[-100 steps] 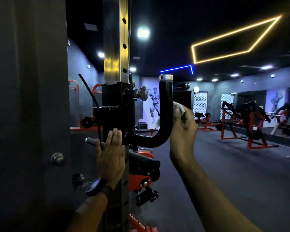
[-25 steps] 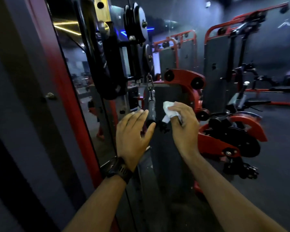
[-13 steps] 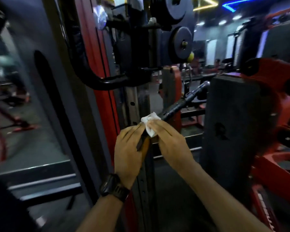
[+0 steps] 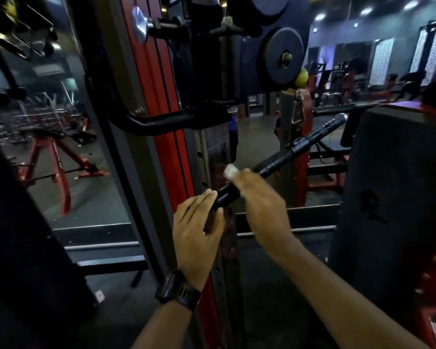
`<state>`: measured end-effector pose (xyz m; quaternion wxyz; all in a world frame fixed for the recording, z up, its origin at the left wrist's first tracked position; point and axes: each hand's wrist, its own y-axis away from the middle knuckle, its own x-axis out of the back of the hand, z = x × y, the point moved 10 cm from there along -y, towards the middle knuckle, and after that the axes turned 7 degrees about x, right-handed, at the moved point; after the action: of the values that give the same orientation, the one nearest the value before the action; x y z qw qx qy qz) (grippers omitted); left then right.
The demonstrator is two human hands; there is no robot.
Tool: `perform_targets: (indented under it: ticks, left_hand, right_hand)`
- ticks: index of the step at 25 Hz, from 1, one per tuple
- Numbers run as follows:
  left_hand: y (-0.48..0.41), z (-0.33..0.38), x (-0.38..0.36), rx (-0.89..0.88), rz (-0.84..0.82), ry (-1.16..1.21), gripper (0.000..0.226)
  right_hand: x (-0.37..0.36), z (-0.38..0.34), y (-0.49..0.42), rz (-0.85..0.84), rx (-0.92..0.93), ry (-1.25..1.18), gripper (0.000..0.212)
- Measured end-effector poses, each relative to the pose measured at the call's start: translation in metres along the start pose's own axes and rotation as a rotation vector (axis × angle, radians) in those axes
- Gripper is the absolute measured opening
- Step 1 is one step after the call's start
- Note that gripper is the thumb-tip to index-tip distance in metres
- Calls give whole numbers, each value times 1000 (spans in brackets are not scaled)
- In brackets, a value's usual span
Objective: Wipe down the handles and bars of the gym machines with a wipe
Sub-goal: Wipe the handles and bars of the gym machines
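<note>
Most of the wipe (image 4: 230,170) hides under blurred right hand (image 4: 262,200) gripping bar (image 4: 287,155); left hand (image 4: 195,227) pinches its end.

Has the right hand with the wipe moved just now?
Yes: the right hand slid up the bar, away from its near end held by the left hand.

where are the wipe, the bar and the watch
wipe (image 4: 230,170): head view, the white tip that shows
bar (image 4: 300,146): head view, middle of its black shaft
watch (image 4: 177,290): head view, its dark face
</note>
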<state>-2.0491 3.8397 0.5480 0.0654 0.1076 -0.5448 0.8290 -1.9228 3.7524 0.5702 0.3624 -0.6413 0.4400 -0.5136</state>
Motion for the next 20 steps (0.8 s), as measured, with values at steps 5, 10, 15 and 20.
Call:
perform_targets:
  ticks: [5, 10, 15, 20]
  left_hand:
    - [4, -15, -6, 30, 24, -12, 33]
    - [7, -18, -13, 90, 56, -40, 33]
    - [13, -16, -19, 116, 74, -118, 34]
    - [17, -14, -22, 101, 119, -199, 34]
  right_hand:
    - [14, 47, -9, -25, 63, 222, 34]
    - [-26, 16, 14, -83, 309, 180, 26]
    - [16, 89, -4, 157, -143, -37, 24]
    - [5, 77, -13, -57, 260, -20, 21]
